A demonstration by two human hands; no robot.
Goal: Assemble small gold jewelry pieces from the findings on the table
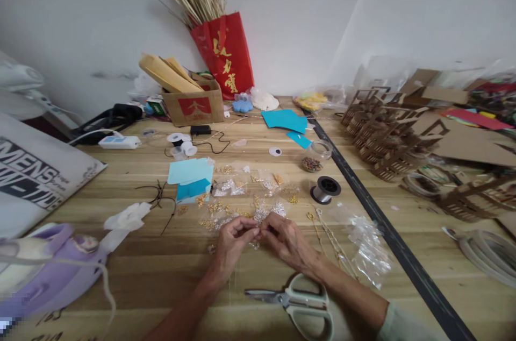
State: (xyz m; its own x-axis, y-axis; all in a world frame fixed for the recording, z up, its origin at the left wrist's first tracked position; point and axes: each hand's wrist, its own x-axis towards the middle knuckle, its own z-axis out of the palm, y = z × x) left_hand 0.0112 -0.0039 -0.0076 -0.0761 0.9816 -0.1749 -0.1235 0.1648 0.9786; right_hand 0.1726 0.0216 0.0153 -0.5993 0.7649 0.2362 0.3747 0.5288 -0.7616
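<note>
My left hand (233, 241) and my right hand (284, 238) meet over the wooden table (169, 271), fingertips pinched together on a tiny piece (258, 231) too small to name. Just beyond them lie scattered gold and silver jewellery findings (242, 206) in small clear bags. A gold chain (328, 239) runs along the table to the right of my right hand. Scissors (296, 302) with pale green handles lie under my right forearm.
A wire spool (325, 189), a bead jar (312, 164), blue paper sheets (191, 177), a cardboard box (193, 101) and a red bag (226, 56) stand further back. Wooden cut-out stacks (387, 136) fill the right table. A purple bag (52, 271) sits at left.
</note>
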